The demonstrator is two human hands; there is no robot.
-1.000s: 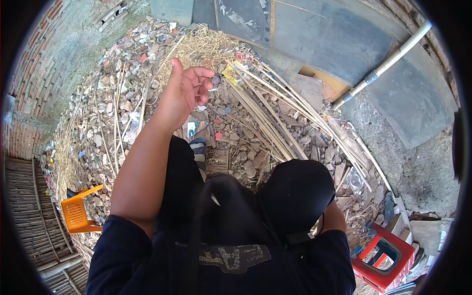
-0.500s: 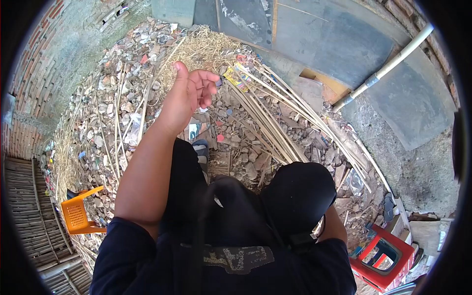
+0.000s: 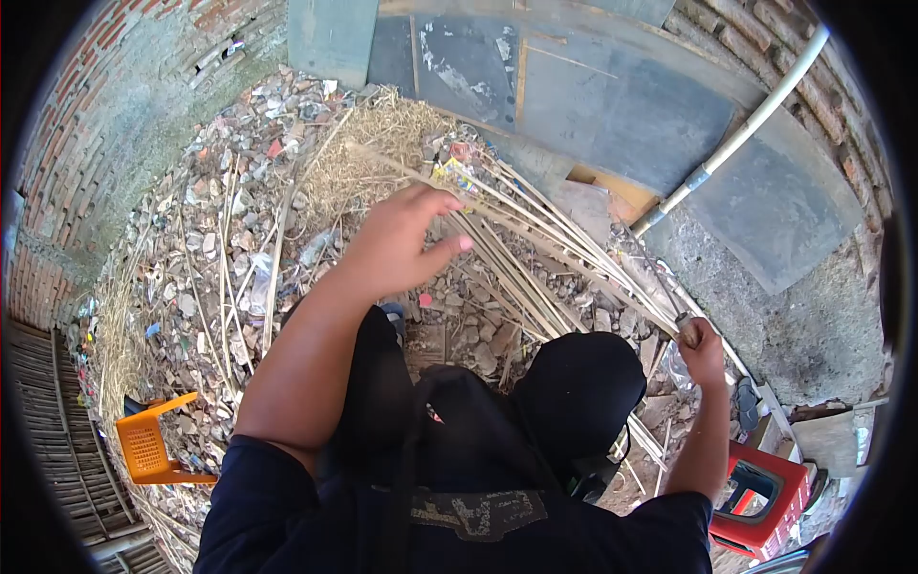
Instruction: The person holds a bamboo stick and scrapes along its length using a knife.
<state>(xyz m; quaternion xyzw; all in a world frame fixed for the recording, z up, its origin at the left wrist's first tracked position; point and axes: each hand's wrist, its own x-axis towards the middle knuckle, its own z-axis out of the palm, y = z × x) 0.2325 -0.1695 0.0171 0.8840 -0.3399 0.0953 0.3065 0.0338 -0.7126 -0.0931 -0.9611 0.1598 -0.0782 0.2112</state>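
My left hand is stretched over the rubble, thumb and fingers apart. Its fingertips are at a long pale bamboo strip, whose far end is blurred; whether they touch it I cannot tell. The strip slants down to the right, close to my right hand. That hand is closed around the wooden handle of what looks like a knife, its thin dark blade pointing up and away. A bundle of bamboo strips lies on the ground beyond my knees.
Broken stone and litter cover the ground, with dry straw farther off. An orange plastic chair lies at left. A red plastic stool stands at lower right. Grey panels and a pale pole line the far right.
My left hand has come down and right, its thumb now toward the strips. My right hand has come into view from behind the knee with the knife. A bamboo strip now spans between the hands.
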